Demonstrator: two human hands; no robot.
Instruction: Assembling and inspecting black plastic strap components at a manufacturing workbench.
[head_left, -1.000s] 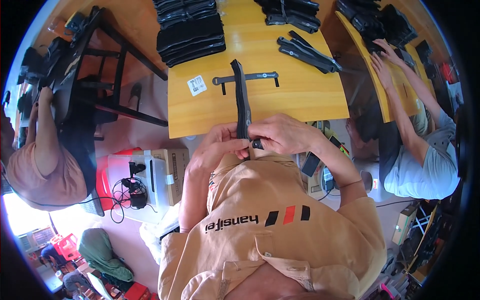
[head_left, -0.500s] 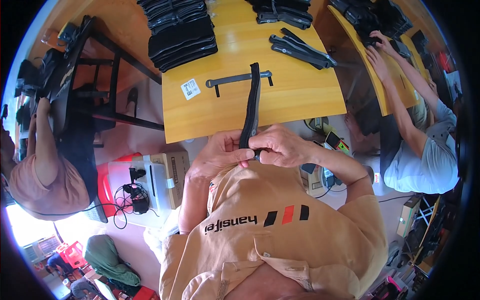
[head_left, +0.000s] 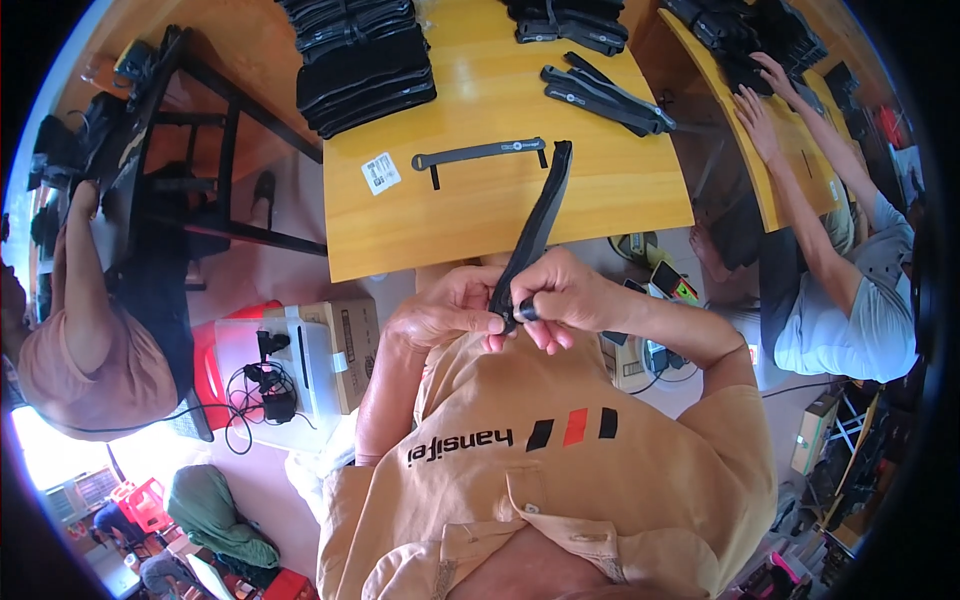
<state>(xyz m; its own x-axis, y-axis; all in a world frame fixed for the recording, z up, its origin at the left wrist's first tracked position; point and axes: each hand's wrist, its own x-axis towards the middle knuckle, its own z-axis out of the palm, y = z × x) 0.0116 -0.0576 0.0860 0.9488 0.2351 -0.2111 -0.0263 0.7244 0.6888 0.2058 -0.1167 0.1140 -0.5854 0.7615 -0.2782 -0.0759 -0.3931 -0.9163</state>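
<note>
A long black fabric strap (head_left: 537, 232) slants up and to the right from my hands, its far end over the wooden table (head_left: 450, 225). My left hand (head_left: 450, 308) pinches the strap's near end between thumb and fingers. Beside it my right hand (head_left: 570, 297) is closed on a short black end of the same strap, the thumb bent over it. Another strap, grey and flat (head_left: 480, 152), lies across the table beyond my hands, with a ring at its left end and two short black tabs below. To its left is a white printed label (head_left: 380, 174).
Stacks of folded black straps (head_left: 365, 85) stand at the table's far left. More bundled straps (head_left: 570, 30) and loose grey straps (head_left: 605, 97) lie far right. Co-workers sit at both sides; one's hands (head_left: 760, 115) rest at another table. A box with cables (head_left: 270, 370) stands lower left.
The held strap has swung from nearly upright to leaning right, uncovering more of the grey strap. My right hand has turned and its fingers have shifted slightly. My left hand keeps its pinch.
</note>
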